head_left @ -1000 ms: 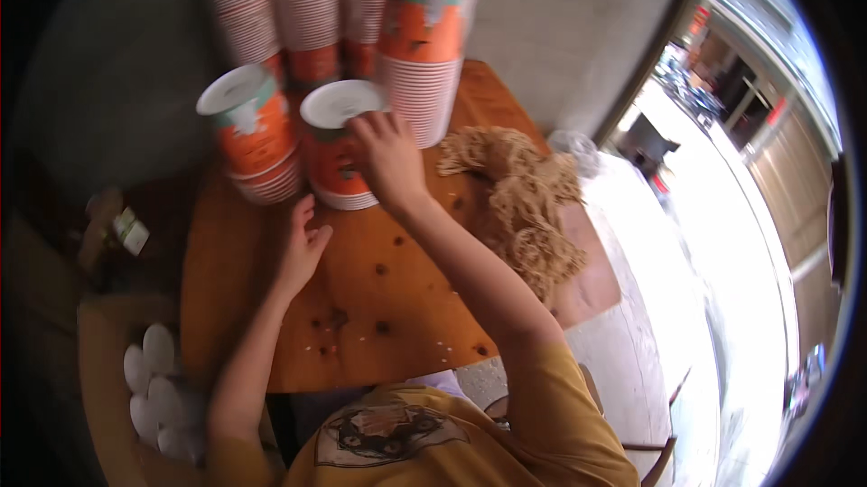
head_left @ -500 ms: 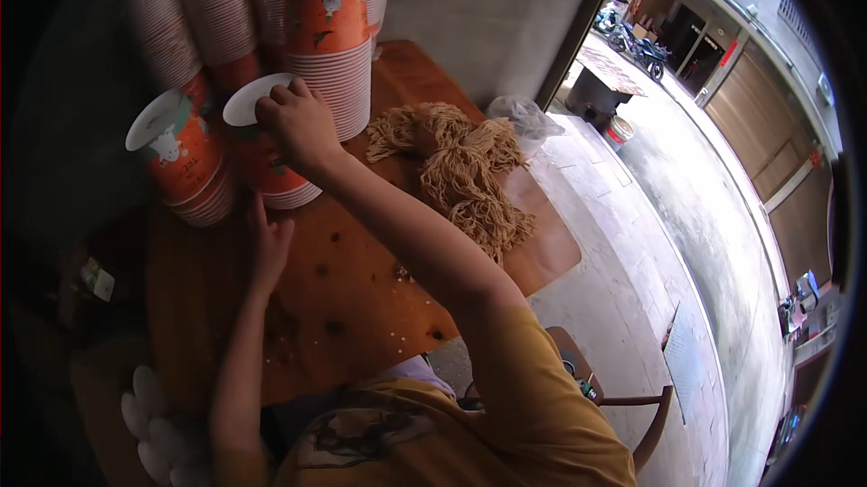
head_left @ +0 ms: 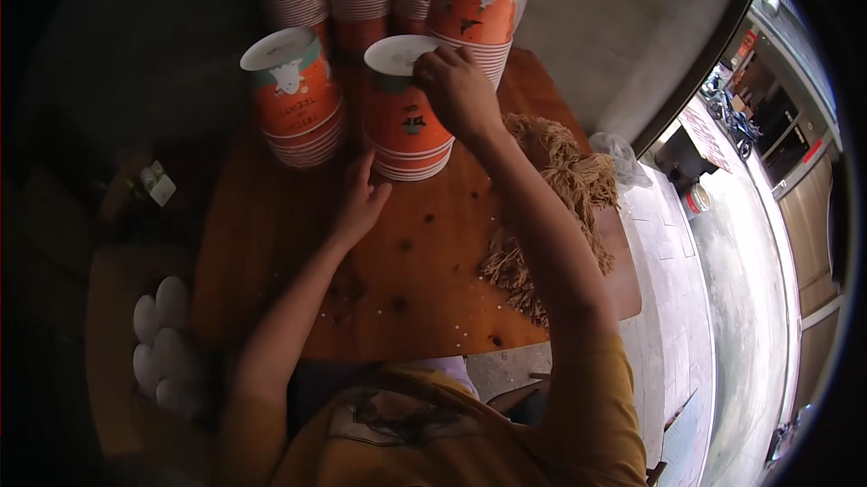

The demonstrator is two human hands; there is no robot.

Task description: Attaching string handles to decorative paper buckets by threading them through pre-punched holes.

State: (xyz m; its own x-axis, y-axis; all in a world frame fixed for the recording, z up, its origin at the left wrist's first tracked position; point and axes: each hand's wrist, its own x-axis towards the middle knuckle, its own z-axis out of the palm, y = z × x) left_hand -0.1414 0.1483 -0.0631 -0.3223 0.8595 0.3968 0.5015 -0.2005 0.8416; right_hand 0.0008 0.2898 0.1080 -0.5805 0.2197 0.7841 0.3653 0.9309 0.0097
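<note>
Right hand [head_left: 459, 89] stays on cup stack [head_left: 406, 121]; twine bundle [head_left: 560, 207] beside.

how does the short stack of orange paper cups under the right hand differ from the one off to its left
The middle stack of upturned orange paper cups has the right hand gripping its top rim and the left hand at its base; the left stack of orange paper cups stands untouched, further from both hands. Both rest bottom-up on the wooden table.

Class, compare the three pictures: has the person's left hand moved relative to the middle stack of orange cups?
No. The left hand stays flat on the wooden table, fingertips at the base of the middle cup stack, throughout; only the camera shifts.
</note>
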